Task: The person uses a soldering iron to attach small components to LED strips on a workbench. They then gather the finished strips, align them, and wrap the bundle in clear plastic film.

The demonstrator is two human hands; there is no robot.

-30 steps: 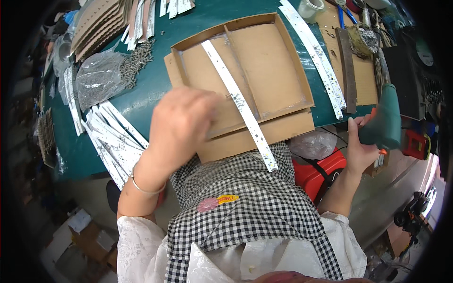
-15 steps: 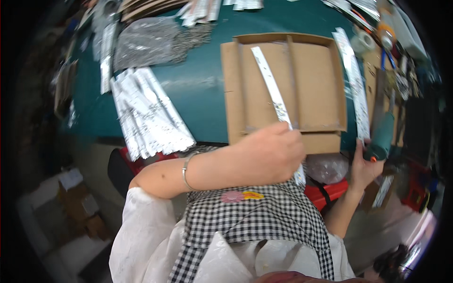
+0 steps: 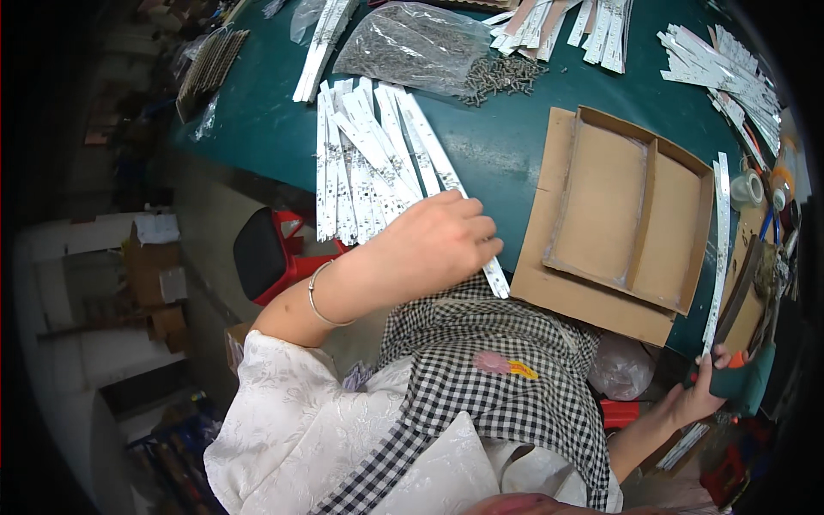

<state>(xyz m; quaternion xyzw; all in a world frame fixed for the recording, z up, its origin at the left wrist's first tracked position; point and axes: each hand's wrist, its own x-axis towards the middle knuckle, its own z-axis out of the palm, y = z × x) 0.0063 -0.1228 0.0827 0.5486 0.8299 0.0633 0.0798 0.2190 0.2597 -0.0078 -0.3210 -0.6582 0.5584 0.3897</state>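
My left hand (image 3: pixel 433 245) is closed on the near end of a long white perforated strip (image 3: pixel 496 279). The strip lies slanted over the right side of a pile of similar white strips (image 3: pixel 360 163) on the green table (image 3: pixel 498 146). Right of the hand sits a brown cardboard tray (image 3: pixel 566 292) with a divider and nothing in its two compartments. My right hand (image 3: pixel 697 396) is low beside the table's near right edge, wrapped around a green hand tool (image 3: pixel 748 384). Another white strip (image 3: pixel 719 249) lies along the tray's right side.
A clear bag of small dark screws (image 3: pixel 412 39) and loose screws (image 3: pixel 506 75) lie at the back. More white strips (image 3: pixel 712 73) spread over the far right. A tape roll (image 3: pixel 747 189) sits at the right edge. A red and black stool (image 3: pixel 275 257) stands below the table.
My left hand lifted the white strip out of the cardboard tray and carried it left to the strip pile. The view swung left with it. My right hand kept hold of the green tool.
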